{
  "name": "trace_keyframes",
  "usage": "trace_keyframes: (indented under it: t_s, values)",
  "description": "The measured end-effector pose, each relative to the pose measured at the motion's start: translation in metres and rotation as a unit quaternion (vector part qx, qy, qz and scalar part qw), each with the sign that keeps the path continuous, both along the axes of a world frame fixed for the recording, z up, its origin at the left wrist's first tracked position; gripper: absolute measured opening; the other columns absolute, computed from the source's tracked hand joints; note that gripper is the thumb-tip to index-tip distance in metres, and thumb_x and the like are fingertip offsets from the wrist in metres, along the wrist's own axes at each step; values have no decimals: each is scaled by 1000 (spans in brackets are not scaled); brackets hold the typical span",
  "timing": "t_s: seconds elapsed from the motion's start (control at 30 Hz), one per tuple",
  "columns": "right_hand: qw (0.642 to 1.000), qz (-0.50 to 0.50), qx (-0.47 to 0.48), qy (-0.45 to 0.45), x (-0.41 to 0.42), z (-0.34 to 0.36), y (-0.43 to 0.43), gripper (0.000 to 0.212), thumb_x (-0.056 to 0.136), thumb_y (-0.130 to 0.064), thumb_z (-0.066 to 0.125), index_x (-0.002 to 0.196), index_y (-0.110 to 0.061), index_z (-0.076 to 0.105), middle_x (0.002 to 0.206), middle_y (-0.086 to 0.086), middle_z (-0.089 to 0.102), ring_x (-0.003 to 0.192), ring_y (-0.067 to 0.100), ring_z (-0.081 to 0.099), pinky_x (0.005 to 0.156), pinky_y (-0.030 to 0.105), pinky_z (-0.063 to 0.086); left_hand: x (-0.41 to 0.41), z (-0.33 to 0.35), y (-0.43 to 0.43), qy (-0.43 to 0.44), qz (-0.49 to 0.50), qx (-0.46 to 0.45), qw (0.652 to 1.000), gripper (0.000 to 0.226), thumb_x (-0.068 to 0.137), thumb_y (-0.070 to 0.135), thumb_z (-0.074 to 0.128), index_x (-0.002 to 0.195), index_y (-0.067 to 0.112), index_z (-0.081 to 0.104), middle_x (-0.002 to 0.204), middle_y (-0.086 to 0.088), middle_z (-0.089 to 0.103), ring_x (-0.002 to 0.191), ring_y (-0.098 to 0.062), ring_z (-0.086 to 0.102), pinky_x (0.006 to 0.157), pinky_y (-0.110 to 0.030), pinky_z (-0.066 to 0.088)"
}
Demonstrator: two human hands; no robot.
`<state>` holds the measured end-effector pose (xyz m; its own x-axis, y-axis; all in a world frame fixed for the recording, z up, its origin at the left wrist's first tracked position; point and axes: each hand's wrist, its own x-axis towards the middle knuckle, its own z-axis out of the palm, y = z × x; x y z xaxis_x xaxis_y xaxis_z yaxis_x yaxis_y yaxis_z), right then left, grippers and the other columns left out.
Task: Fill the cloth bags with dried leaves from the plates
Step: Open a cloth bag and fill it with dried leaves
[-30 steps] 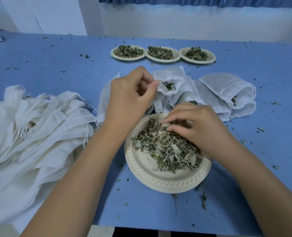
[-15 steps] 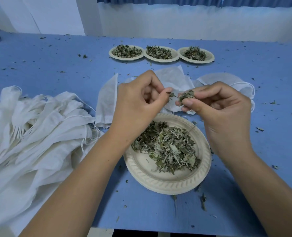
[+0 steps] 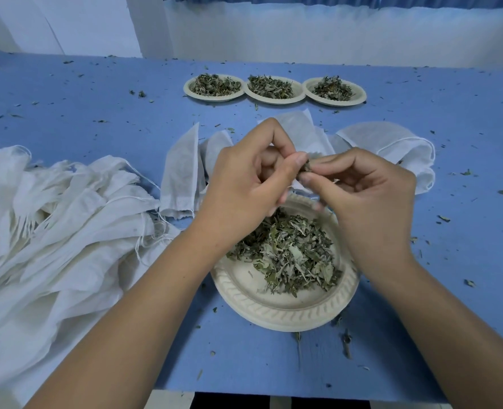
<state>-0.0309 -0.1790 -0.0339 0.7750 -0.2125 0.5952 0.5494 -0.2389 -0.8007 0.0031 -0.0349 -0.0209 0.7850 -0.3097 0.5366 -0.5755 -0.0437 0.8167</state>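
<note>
My left hand (image 3: 244, 184) and right hand (image 3: 368, 196) meet above a paper plate (image 3: 274, 315) of dried leaves (image 3: 291, 255) on a blue table (image 3: 67, 98). The right hand pinches a small clump of leaves (image 3: 306, 166); my left thumb touches it, fingers curled. White cloth bags (image 3: 52, 219) lie heaped at left.

A blue surface (image 3: 67, 113) is strewn all over with leaf crumbs (image 3: 346, 343). At 12 o'clock a row of three plates (image 3: 275, 101) stands rim to rim, each piled with leaves. At 6 o'clock sits a nearer plate (image 3: 274, 315) holding dried leaves (image 3: 291, 255). A heap of white cloth bags (image 3: 52, 231) sprawls at 9 o'clock. Flat bags (image 3: 182, 169) lie near the centre, and a drawstring bag (image 3: 392, 143) at 2 o'clock.
</note>
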Motion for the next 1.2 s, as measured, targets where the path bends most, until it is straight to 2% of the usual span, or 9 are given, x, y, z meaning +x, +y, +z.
trace_keyframes:
  t_s: [0.13, 0.23, 0.33, 0.47, 0.7, 0.77, 0.93, 1.03, 1.2]
  values:
    - [968, -68, -238, -41, 2, 1, -3, 9, 87, -14, 68, 89, -13, 76, 90, -8, 73, 80, -4, 65, 69, 10, 44, 1, 0, 0, -2, 16, 0, 1000, 21, 97, 9, 56, 80, 17, 48, 47, 5, 51, 35, -5, 41, 41, -15, 33]
    - [962, -77, -253, -68, 1, 3, -6, 20, 95, -17, 56, 102, -10, 73, 102, -5, 71, 95, 4, 65, 73, 16, 47, 3, -1, 0, 3, 50, -6, 999, 21, 98, 12, 57, 80, 18, 48, 46, 6, 50, 35, -5, 41, 42, -15, 34]
    - [956, -54, -262, -118, -2, 4, -7, 29, 97, -15, 46, 95, -5, 72, 92, -7, 69, 84, 5, 65, 67, 21, 48, 3, -1, 0, 0, 42, -7, 999, 21, 97, 14, 58, 80, 20, 48, 47, 4, 52, 36, -5, 42, 42, -15, 34]
    - [942, 39, -331, -40, -1, 2, -6, 33, 97, -23, 45, 84, -11, 71, 77, -18, 61, 67, -2, 54, 61, 20, 42, 1, 1, 0, -25, -23, 22, 999, 18, 96, 13, 58, 82, 17, 49, 54, -7, 53, 39, -5, 42, 41, -16, 34]
    - [980, 152, -121, -43, -3, 22, -29, 27, 95, -18, 47, 84, -8, 69, 80, 11, 70, 63, 28, 63, 47, 33, 45, 12, 3, 9, -31, 94, -61, 993, 22, 99, 15, 55, 81, 22, 45, 46, 0, 51, 31, -16, 52, 37, -19, 36]
    - [956, 235, -169, 40, -4, 24, -30, 17, 86, -25, 64, 83, -9, 71, 85, 9, 69, 70, 25, 63, 53, 37, 48, 14, 3, 11, -46, 127, -75, 988, 21, 99, 16, 55, 81, 21, 44, 48, 2, 53, 36, -15, 57, 38, -22, 40]
    - [836, 275, -443, 169, -1, 10, -17, 49, 69, -31, 84, 115, -28, 66, 115, -13, 57, 105, 5, 53, 90, 21, 42, 16, 0, 11, -163, 230, 9, 959, 16, 100, 12, 52, 85, 11, 46, 54, 13, 55, 54, -2, 64, 53, -15, 43]
    - [858, 269, -416, 133, -2, 12, -13, 26, 75, -17, 81, 100, -17, 73, 102, -8, 66, 99, 3, 60, 92, 26, 45, 14, 3, 12, -249, 232, 50, 939, 18, 98, 5, 53, 82, -1, 52, 60, 8, 54, 62, 10, 59, 52, -8, 37]
    - [910, 241, -320, 103, -2, 16, -17, 22, 76, 6, 73, 91, -11, 75, 102, -5, 70, 100, 9, 64, 92, 35, 49, 15, 4, 13, -293, 216, 107, 925, 22, 96, 8, 55, 81, -7, 56, 59, -11, 55, 57, -19, 44, 56, -20, 34]
